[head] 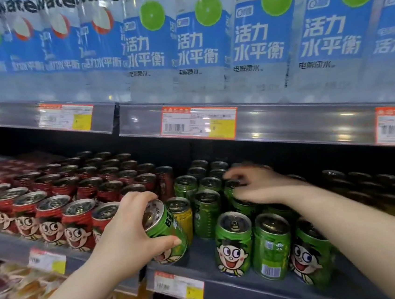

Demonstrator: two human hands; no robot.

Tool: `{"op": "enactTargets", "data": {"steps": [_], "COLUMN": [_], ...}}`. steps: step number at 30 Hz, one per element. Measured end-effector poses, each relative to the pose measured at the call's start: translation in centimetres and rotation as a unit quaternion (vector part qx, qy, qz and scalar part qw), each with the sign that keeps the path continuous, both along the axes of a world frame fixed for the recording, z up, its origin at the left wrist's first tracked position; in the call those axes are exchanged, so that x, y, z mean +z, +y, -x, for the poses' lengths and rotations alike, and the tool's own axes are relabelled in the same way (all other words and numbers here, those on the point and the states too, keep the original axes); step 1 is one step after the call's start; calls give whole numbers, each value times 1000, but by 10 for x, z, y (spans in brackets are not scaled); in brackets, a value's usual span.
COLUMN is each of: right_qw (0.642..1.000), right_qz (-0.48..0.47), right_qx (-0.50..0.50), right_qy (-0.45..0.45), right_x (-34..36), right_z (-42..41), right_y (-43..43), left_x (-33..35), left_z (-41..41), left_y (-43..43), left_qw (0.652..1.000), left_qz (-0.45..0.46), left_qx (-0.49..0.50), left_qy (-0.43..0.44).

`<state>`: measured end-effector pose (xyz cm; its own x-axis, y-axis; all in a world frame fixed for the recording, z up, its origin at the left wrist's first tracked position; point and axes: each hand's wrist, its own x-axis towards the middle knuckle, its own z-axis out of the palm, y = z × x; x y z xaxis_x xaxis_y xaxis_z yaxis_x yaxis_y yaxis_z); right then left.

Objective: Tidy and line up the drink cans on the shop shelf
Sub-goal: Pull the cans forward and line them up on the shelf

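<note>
Red cans (pixel 52 213) crowd the left of the shelf (pixel 202 253). The left hand (pixel 128 239) grips a tilted green can (pixel 166 230) at the near edge, fingers curled over its top, thumb across its side. Further right and back, the right hand (pixel 256 187) rests on another green can (pixel 239 202), fingers bent over its rim. Three green cans (pixel 272 246) stand at the front.
</note>
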<state>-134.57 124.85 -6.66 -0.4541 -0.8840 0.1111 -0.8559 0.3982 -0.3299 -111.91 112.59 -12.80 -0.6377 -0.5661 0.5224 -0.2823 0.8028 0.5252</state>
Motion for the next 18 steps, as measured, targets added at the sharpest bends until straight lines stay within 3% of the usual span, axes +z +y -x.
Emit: {"op": "enactTargets", "data": {"steps": [2, 4, 7, 9, 18], "right_qw": [995, 988, 979, 979, 991], "right_qz": [17, -28, -119, -128, 88], "right_qx": [87, 144, 147, 122, -42], "right_qy": [38, 57, 80, 98, 94], "right_x": [-8, -21, -35, -40, -1], "right_z": [-31, -52, -60, -61, -61], "right_y": [-29, -56, -83, -90, -39], "left_x": [0, -1, 0, 0, -4], "left_z": [-4, -8, -12, -13, 11], "left_y": [-5, -11, -17, -20, -31], "left_qw": [1000, 1000, 1000, 1000, 998], "left_qz": [0, 2, -1, -7, -21], "left_qx": [4, 7, 10, 9, -15], "left_qy": [-2, 0, -10, -15, -50]}}
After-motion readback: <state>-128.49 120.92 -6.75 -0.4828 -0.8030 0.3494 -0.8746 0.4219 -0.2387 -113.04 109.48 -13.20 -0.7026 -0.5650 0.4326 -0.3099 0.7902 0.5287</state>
